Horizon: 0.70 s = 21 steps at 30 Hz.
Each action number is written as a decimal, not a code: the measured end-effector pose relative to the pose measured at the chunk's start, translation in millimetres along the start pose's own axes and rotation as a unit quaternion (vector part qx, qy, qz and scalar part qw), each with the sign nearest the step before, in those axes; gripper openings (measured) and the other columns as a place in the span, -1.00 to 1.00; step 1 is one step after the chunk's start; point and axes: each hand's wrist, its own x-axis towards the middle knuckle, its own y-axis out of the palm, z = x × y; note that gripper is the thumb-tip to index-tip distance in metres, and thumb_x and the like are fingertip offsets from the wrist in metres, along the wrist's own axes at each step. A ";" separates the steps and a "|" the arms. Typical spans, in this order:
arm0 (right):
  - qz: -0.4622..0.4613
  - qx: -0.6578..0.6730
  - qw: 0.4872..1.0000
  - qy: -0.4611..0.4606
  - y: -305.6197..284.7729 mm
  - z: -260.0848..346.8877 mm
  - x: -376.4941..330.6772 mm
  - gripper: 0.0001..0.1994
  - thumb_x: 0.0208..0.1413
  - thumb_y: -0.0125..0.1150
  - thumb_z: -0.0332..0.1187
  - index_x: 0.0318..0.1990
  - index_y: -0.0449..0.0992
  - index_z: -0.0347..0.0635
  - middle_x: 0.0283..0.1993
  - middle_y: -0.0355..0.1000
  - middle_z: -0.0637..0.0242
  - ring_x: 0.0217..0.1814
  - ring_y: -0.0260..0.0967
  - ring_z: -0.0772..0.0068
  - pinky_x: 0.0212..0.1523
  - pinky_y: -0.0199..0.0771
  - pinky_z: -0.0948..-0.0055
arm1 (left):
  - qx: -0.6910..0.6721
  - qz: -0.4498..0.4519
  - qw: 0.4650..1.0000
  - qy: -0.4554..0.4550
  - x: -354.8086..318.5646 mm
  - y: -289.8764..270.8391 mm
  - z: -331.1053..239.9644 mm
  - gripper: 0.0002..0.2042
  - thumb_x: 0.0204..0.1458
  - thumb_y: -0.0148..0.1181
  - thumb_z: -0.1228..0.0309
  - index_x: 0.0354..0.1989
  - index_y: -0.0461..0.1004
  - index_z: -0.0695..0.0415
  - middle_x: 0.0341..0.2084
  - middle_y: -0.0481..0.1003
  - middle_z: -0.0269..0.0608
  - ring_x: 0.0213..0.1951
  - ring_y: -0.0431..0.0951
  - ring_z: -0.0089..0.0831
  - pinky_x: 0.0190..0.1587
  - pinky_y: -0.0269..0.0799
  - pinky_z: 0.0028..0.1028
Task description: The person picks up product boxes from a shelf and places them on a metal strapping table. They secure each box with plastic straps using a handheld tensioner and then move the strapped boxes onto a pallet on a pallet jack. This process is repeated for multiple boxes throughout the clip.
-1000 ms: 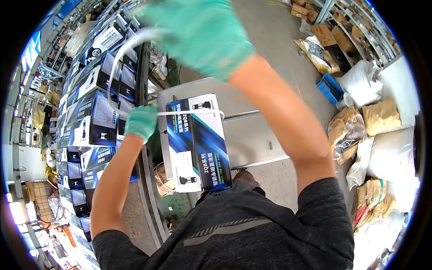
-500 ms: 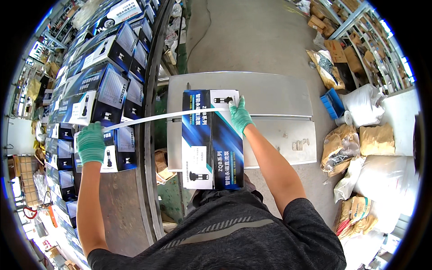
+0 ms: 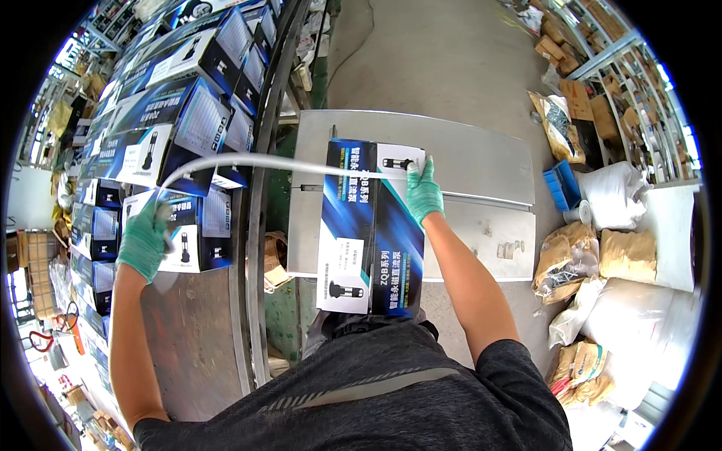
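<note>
A long blue, black and white printed carton [image 3: 398, 255] lies on a grey metal-topped machine [image 3: 481, 161] in front of my body. Across its far part runs a white packing strap [image 3: 263, 161], which arches up and over to the left. My gloved right hand [image 3: 424, 194] presses one part of the strap at the carton's right edge. Beside the stacked cartons, my gloved left hand [image 3: 143, 237] is closed on the other part of the strap, slightly blurred. Both gloves are green knit.
Many similar cartons [image 3: 154, 113] are stacked on a bench [image 3: 195, 338] to the left, with a dark metal rail [image 3: 259, 150] along its side. On the right floor are a blue bin [image 3: 560, 186], brown sacks [image 3: 630, 252] and white bags [image 3: 613, 195], below shelving.
My left hand has moved left and down a little, and the strap has gone from nearly straight to a raised arch. My right hand stays at the carton's edge.
</note>
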 end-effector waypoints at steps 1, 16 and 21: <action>-0.003 -0.002 1.000 -0.007 3.2 2.1 -0.9 -0.19 0.33 -0.31 0.27 0.53 -0.19 -0.08 0.07 0.49 -0.21 0.11 0.45 -0.31 0.09 0.43 -0.09 | -0.243 0.062 0.967 0.036 -6.6 8.5 -8.7 -0.69 0.37 -0.02 0.19 -0.02 0.46 0.20 -0.45 0.58 -0.14 -0.53 0.62 -0.41 -0.65 0.50 -0.45; -0.035 -0.044 0.998 0.002 8.4 12.0 -4.5 -0.23 0.33 -0.33 0.27 0.53 -0.15 0.02 -0.08 0.55 -0.18 -0.06 0.53 -0.27 -0.11 0.48 -0.06 | -0.624 0.081 0.775 -0.060 183.8 271.5 29.9 -0.71 0.40 -0.12 0.36 0.15 0.33 0.29 -0.04 0.52 0.03 -0.20 0.65 -0.16 -0.12 0.74 -0.27; -0.061 -0.048 0.997 -0.029 15.3 5.0 -0.4 -0.26 0.34 -0.31 0.25 0.52 -0.12 0.06 -0.11 0.56 -0.15 -0.09 0.54 -0.25 -0.15 0.48 -0.04 | -0.641 0.046 0.765 -0.030 202.7 298.9 44.6 -0.69 0.39 -0.08 0.37 0.20 0.32 0.27 -0.05 0.52 0.01 -0.14 0.65 -0.19 -0.10 0.72 -0.27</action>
